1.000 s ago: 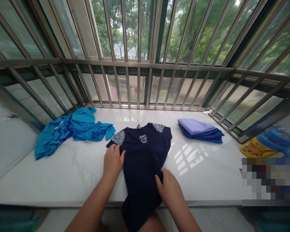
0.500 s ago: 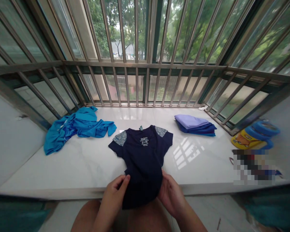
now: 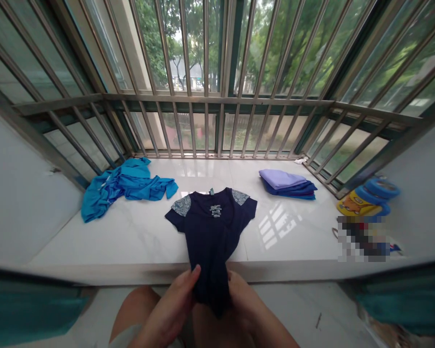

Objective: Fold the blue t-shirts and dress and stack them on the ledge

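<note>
A navy short-sleeved T-shirt (image 3: 212, 232) with patterned grey-blue shoulder panels and a small chest ornament lies on a white marble sill (image 3: 130, 241). Its lower part hangs over the sill's front edge. My left hand (image 3: 170, 309) grips the hanging cloth from the left, thumb and fingers closed on it. My right hand (image 3: 241, 304) holds the same cloth from the right. Both hands are below the sill edge, close together, and the shirt's hem is hidden between them.
A crumpled bright blue garment (image 3: 126, 187) lies at the sill's left. A folded lilac and navy stack (image 3: 286, 184) sits at the right, beyond it a yellow printed item with blue rings (image 3: 366, 203) and a pixelated patch (image 3: 360, 239). Metal window bars (image 3: 203, 99) run behind the sill.
Both hands have moved toward me and closer together, drawing the shirt's lower part further over the sill edge. The view has tilted up, so the sill sits higher in the frame.
</note>
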A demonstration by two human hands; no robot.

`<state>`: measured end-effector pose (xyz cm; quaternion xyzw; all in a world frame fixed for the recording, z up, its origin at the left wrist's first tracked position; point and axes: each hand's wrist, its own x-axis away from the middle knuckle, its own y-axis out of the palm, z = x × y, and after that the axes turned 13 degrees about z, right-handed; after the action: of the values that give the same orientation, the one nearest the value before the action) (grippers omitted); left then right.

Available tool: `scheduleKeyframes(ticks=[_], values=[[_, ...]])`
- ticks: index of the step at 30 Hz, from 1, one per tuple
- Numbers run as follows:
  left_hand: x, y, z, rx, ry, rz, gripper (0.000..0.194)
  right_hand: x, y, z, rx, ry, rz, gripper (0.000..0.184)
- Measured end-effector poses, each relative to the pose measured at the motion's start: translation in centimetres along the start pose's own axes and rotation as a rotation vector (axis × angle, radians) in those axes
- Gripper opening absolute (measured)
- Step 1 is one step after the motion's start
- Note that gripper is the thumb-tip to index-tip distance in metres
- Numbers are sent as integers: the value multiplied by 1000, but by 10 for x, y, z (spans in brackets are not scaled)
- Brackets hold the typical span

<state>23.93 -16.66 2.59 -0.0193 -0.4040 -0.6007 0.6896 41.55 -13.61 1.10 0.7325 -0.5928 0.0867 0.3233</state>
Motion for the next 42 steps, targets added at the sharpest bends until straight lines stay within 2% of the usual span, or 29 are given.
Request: scheduleKeyframes(ticks=[3,6,9,13,15,17,19,21,24,25,27,29,31,34,36,39,42], values=[[9,-1,8,-144,1,-64,56,-1,1,3,56,91,17,56],[12,-7,16,-141,30,7,52,1,-2,-3,112,6,175,56],[15,-9,23,-13,85,178,46,8,-6,-14,-13,-60,299,60],[25,-7,27,158,85,459,41,25,-21,-26,-262,-30,337,63],[31,-11,23,192,49,572,46,37,-35,-29,-272,-27,334,57],[38,-21,15,187,5,617,52,51,-53,-29,-213,-39,336,50],[43,-36,2,123,-40,567,58,66,-73,-28,-96,-50,337,50],[44,-57,-16,5,-59,461,64,80,-95,-23,113,-48,315,53],[38,-94,-47,-259,10,331,70,95,-127,-12,633,-88,341,59],[36,-105,-55,-386,58,336,74,97,-137,-8,827,-123,382,60],[31,-122,-62,-674,192,419,82,94,-152,-5,1162,-208,487,58],[24,-126,-55,-900,375,554,79,78,-157,-12,1352,-324,543,50],[9,-116,-33,-990,592,604,61,47,-148,-29,1420,-505,519,47],[-38,-84,14,-1055,895,487,46,-21,-117,-60,1491,-768,453,49],[-83,-63,44,-1187,1005,388,50,-70,-94,-78,1589,-801,420,54],[-149,-49,81,-1459,984,406,55,-136,-77,-99,1710,-750,403,63],[-192,-57,104,-1643,904,515,59,-180,-85,-112,1745,-622,486,67]])
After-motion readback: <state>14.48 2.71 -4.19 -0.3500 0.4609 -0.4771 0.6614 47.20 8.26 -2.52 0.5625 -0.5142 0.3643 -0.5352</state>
